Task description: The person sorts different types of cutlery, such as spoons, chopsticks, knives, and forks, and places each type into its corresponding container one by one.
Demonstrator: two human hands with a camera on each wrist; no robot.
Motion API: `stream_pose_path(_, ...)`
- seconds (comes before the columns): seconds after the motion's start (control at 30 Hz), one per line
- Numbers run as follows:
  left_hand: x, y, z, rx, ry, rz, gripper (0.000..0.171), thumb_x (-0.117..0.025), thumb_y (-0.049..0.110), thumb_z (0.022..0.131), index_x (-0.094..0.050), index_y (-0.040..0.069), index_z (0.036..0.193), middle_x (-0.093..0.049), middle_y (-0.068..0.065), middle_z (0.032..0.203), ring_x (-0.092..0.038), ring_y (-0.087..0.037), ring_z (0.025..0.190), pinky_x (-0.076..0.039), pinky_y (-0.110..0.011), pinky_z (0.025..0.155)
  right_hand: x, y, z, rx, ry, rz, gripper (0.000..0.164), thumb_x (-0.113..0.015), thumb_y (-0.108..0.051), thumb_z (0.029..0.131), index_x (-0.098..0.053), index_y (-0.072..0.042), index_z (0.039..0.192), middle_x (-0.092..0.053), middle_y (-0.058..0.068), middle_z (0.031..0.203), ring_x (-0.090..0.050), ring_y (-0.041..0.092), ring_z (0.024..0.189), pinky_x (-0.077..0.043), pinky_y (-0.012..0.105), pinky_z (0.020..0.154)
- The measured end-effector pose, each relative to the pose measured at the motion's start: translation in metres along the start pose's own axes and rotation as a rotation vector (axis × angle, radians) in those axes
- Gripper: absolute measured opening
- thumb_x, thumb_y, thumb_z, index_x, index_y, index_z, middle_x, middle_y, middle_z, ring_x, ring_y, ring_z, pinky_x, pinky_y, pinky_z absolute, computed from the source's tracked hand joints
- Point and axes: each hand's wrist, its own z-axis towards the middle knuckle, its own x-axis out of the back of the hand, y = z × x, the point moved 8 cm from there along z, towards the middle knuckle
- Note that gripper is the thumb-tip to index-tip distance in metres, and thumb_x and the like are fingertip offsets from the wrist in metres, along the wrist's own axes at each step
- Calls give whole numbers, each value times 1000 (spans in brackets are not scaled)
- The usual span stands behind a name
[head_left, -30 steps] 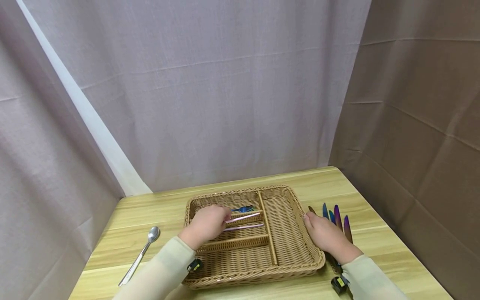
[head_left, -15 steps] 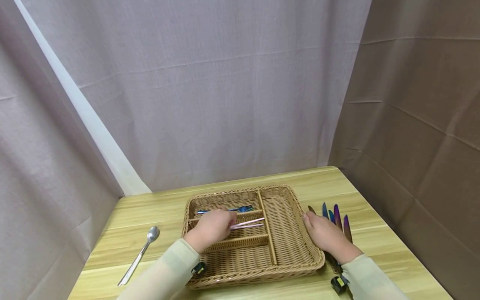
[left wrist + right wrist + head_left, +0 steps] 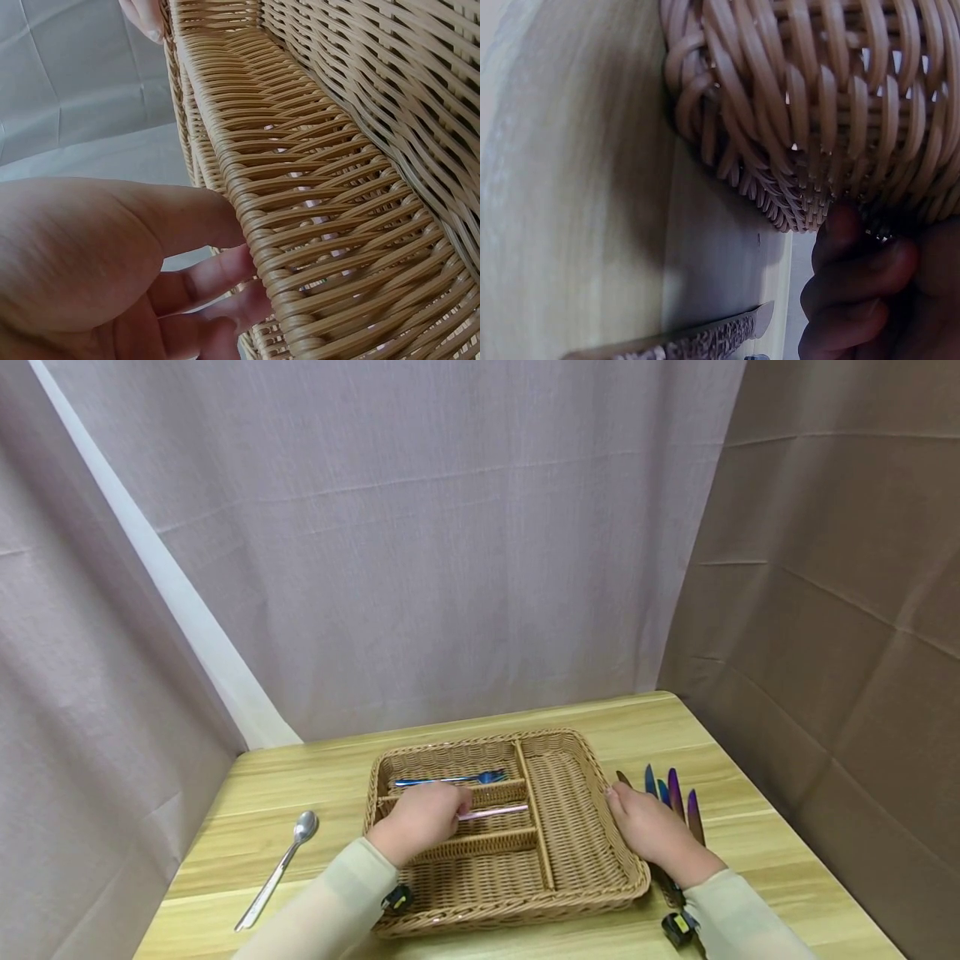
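Note:
A divided wicker basket [image 3: 577, 827] sits on the table, with both hands at it. My left hand [image 3: 423, 814] reaches into its middle left compartment, fingers curled around one end of the thin pink chopsticks [image 3: 495, 812]. In the left wrist view the thumb and fingers [image 3: 199, 285] go behind a woven divider [image 3: 247, 150], which hides the fingertips. My right hand [image 3: 652, 827] grips the basket's right side, thumb at the rim; its fingers [image 3: 851, 285] curl at the wicker in the right wrist view. A blue fork [image 3: 487, 777] lies in the rear left compartment.
A silver spoon [image 3: 303, 828] lies on the table left of the basket. Several knives with purple, blue and brown blades [image 3: 675, 789] lie to the right, partly under the right hand and forearm. Curtains [image 3: 480, 568] surround the table.
My left hand has moved slightly right and lower in the middle compartment. The two pink chopsticks, apart before, now show as one line. The fork's handle has come into view. The right hand stays put.

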Motion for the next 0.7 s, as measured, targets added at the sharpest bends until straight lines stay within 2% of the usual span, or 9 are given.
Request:
stream_pose_path(0.13,1,-1,0,3,-4,-7,23,-57,-6,76,-61,15,81,-41,5,63,-30,-9,52,-24,-24,42,0,1,1,-12,-17,1,47,-26,-35,108,-55,-1,122,-63,7,76,-62,21,75,-52,47,67)
stream_pose_path(0.33,3,-6,1,20,8,-7,22,-63,-2,68,-57,18,74,-47,6,63,-37,-9,52,-31,-24,39,2,0,1,9,6,-10,47,-27,-32,108,-53,2,127,-69,19,103,-65,33,94,-54,56,78)
stream_pose_path(0.4,4,-7,0,29,7,-17,22,-63,-2,68,-58,18,74,-49,6,64,-39,-9,52,-32,-24,39,1,0,1,6,2,-9,47,-27,-33,108,-54,1,126,-69,17,99,-65,30,92,-54,55,76)
stream_pose_path(0.47,5,-9,-1,34,6,-29,21,-62,-1,68,-59,18,75,-51,6,64,-39,-9,51,-32,-24,40,-1,1,2,-2,-11,-7,47,-25,-35,108,-55,-1,123,-67,11,86,-64,24,83,-53,50,71)
stream_pose_path(0.7,11,-14,-6,44,34,-49,15,-64,6,70,-60,20,73,-54,7,64,-42,-9,51,-35,-26,40,-1,1,1,-7,-8,-9,42,-28,-32,108,-56,-3,119,-62,4,77,-62,20,80,-52,48,68)
